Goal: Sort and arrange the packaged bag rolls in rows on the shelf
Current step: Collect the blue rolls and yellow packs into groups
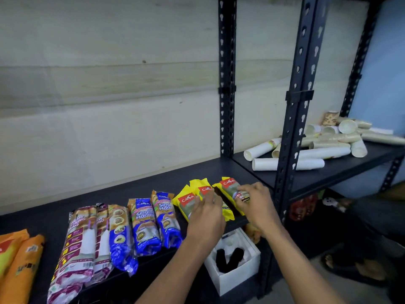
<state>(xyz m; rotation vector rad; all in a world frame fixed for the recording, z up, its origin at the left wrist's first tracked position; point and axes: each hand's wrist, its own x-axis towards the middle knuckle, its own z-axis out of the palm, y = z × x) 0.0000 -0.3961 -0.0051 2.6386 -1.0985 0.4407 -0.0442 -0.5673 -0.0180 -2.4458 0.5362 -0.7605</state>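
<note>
Right now both hands are down at the right end of the row, close together but not touching. The right hand (255, 205) has its fingers curled round the near part of the rightmost yellow pack (229, 187), a plastic-wrapped bag roll with a red label. The left hand (206, 213) lies just beside it, with its fingers laid over the middle yellow pack (205, 190). I cannot tell whether that hand grips or only presses. Both packs lie lengthwise from the front edge towards the wall, red labels at the far end. A dark strip of the black metal shelf (140, 189) shows between them. So, to my eye, the coming move is a short sideways one: the right-hand pack goes left, kept parallel, and the right hand is the one placed for it. A third yellow pack (186, 205) lies against the middle one on its left. Beyond it come two blue packs (145, 227), then purple-and-white drawstring packs (76, 249), and orange packs (19, 260) at the far left, all lying the same way. Stacked paper cups (306, 150) lie jumbled on the neighbouring shelf to the right.
</note>
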